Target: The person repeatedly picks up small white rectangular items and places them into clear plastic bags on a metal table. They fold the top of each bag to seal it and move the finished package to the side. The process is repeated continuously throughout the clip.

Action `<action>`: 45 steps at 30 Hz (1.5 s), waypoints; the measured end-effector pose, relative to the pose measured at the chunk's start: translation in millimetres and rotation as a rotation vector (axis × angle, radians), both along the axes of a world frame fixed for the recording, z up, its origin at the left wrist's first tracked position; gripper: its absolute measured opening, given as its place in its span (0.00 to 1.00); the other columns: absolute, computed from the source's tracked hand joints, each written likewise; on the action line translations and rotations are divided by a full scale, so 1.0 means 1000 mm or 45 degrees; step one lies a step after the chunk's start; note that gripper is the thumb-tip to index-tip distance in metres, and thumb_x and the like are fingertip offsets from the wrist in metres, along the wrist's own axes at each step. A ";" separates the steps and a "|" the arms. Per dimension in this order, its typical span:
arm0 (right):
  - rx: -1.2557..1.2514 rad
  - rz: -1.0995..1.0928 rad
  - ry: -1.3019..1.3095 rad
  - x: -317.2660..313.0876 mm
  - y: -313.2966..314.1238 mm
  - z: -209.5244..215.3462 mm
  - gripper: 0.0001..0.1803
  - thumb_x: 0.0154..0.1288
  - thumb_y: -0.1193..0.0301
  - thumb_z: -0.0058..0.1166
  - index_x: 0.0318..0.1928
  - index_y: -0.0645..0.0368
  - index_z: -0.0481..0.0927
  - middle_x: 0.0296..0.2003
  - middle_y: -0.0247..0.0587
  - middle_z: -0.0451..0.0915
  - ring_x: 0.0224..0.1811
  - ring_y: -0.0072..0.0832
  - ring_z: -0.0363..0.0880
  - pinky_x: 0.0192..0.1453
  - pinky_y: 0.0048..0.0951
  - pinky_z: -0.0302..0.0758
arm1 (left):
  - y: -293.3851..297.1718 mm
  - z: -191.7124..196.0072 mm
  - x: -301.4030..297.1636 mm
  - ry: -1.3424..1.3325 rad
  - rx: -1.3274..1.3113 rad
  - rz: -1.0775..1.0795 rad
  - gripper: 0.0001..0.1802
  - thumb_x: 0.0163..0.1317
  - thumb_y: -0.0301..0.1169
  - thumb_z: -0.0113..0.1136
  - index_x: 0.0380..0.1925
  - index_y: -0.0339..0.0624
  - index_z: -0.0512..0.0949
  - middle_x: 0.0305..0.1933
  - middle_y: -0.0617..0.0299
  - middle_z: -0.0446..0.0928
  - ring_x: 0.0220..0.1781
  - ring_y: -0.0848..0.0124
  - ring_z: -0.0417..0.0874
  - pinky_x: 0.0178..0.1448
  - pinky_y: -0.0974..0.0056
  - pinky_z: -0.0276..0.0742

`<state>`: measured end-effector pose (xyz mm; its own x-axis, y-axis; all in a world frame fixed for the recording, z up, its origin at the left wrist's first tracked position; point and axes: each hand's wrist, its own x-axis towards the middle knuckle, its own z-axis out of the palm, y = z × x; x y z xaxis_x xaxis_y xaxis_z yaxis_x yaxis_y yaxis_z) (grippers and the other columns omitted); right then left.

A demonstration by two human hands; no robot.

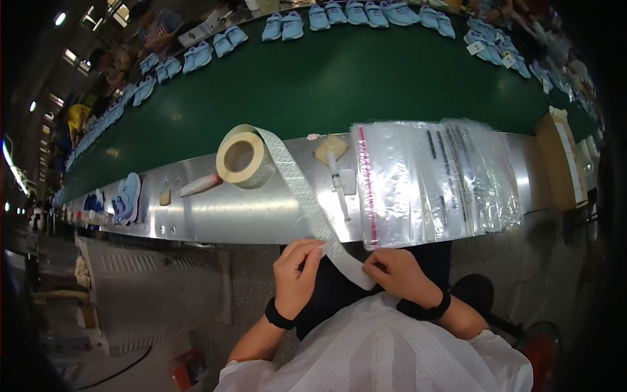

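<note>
A roll of stickers on backing paper (262,171) stands on the metal ledge. Its pale strip of labels (302,193) unwinds toward me and hangs over the ledge's near edge, its end curling down between my hands. My left hand (295,274) is closed at the strip's left edge, thumb and forefinger pinched together; whether a label is between them is hard to see. On the other side, my right hand (400,274) pinches the strip near its lower end. Just beyond my right hand lies a stack of clear plastic bags (405,189) with a red seal line.
A syringe (337,186) lies between strip and bags. Left of the roll are a white-and-red tube (199,185) and a blue shoe (128,197). A cardboard box (560,160) stands at right. Light-blue shoes (292,26) line the far side of the green belt (313,85); people work beyond.
</note>
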<state>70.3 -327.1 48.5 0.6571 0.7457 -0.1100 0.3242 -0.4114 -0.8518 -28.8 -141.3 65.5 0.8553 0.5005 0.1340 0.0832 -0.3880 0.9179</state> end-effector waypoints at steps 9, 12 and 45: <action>-0.161 -0.576 -1.056 0.067 0.014 -0.025 0.12 0.53 0.66 0.60 0.32 0.57 0.71 0.29 0.41 0.70 0.28 0.38 0.73 0.27 0.36 0.72 | -0.032 -0.033 0.070 -0.008 0.677 -0.781 0.20 0.56 0.36 0.61 0.45 0.33 0.75 0.55 0.49 0.73 0.61 0.54 0.69 0.61 0.56 0.66; -0.213 -0.638 -1.014 0.073 0.014 -0.049 0.14 0.51 0.66 0.62 0.31 0.57 0.70 0.28 0.41 0.68 0.27 0.38 0.72 0.27 0.35 0.72 | -0.028 -0.032 0.073 0.050 0.687 -0.818 0.19 0.57 0.37 0.60 0.43 0.34 0.76 0.54 0.48 0.73 0.59 0.52 0.70 0.60 0.56 0.66; 0.417 -1.743 -0.194 0.135 -0.198 -0.058 0.11 0.65 0.72 0.49 0.44 0.66 0.75 0.37 0.39 0.77 0.40 0.29 0.75 0.46 0.29 0.72 | 0.048 -0.058 -0.035 0.614 -1.183 0.129 0.21 0.66 0.41 0.48 0.51 0.36 0.69 0.51 0.50 0.74 0.48 0.66 0.78 0.47 0.65 0.75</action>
<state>205.3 -525.5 -9.8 0.8603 -0.5039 0.0775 -0.0682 -0.2643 -0.9620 -63.3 -93.4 7.2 0.6641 0.3040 -0.6831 0.5119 0.4810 0.7117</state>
